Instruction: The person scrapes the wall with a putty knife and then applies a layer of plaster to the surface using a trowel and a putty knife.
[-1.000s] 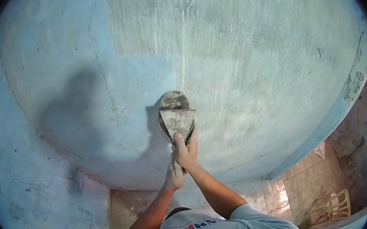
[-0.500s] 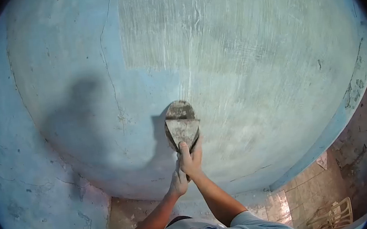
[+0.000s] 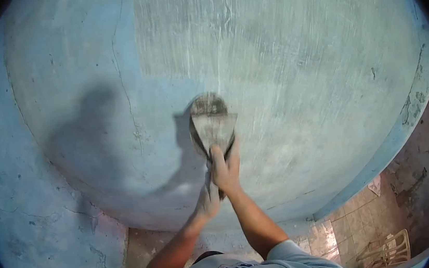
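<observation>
My right hand [image 3: 225, 169] is wrapped round the handle of a putty knife [image 3: 215, 128], thumb lying along the base of its wide triangular blade. The blade rests over a rounded, dirt-stained trowel [image 3: 206, 103] whose curved end shows above it. Just below, my left hand [image 3: 208, 200] is closed around what looks like the trowel's handle, mostly hidden by the hands. Both tools are held up before a blue wall [image 3: 169, 97]. Pale, streaky filler [image 3: 267, 39] covers the wall's upper middle and right.
Cracks run down the wall at left, and a side wall [image 3: 41, 230] joins it there. At lower right are a tiled floor [image 3: 357, 223], a cream plastic chair [image 3: 386, 252] and a rough, worn wall [image 3: 424, 164]. My shadow falls on the wall to the left.
Both hands have moved upward together with the putty knife and trowel. The knife's blade has shifted slightly right over the trowel.
</observation>
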The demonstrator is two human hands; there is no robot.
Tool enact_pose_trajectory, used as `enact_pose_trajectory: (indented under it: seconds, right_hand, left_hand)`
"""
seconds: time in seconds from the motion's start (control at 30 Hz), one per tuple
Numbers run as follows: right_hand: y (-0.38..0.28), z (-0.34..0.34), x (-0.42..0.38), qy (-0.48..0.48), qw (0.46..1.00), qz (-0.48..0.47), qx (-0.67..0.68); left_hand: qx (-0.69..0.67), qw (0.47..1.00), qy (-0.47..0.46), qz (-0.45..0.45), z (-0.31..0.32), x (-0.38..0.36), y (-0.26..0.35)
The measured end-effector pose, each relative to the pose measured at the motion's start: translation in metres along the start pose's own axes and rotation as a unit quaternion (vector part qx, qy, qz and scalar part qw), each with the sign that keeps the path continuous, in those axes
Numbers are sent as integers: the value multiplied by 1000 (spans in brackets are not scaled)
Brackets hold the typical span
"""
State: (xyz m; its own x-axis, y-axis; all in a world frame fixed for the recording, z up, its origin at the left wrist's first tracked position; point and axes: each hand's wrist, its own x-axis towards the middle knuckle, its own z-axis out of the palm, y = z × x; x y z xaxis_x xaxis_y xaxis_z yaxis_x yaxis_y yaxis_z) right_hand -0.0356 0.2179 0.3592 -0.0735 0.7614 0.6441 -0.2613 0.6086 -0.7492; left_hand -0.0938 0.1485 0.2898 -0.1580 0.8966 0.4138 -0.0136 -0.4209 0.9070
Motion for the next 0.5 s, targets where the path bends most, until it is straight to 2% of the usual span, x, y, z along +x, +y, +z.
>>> enact_pose_trajectory:
  seconds: [0.03,0.13,0.17,0.23,0.3,0.33,0.37,0.5]
  right_hand:
    - [-12,2,15,1,1000,-8,-5]
    - [-22,2,26,3,1000,-15,-25]
    - [-12,0,16,4,999,-6,-35]
    - [2,-4,-13,2,1000,19,-25]
    - [28,-9,-44,20,998,48,17]
    - [36,-9,-48,29,997,64,37]
    - [31,-7,-41,25,1000,-2,-7]
    - [-19,7,28,-8,1000,1,-8]
  left_hand:
    - [-6,999,-29,-21,-5,13,-5]
    - [-8,1000,-30,-2,-6,25,0]
    - [53,997,-52,-20,-13,21,-14]
    - [114,989,8,95,-6,-3,-36]
    - [15,1000,-10,-8,-2,-34,-41]
    - [17,1000,-17,-8,-5,-30,-33]
    - [19,999,-24,-12,-8,-25,-24]
    - [1,1000,-25,8,-11,29,-1]
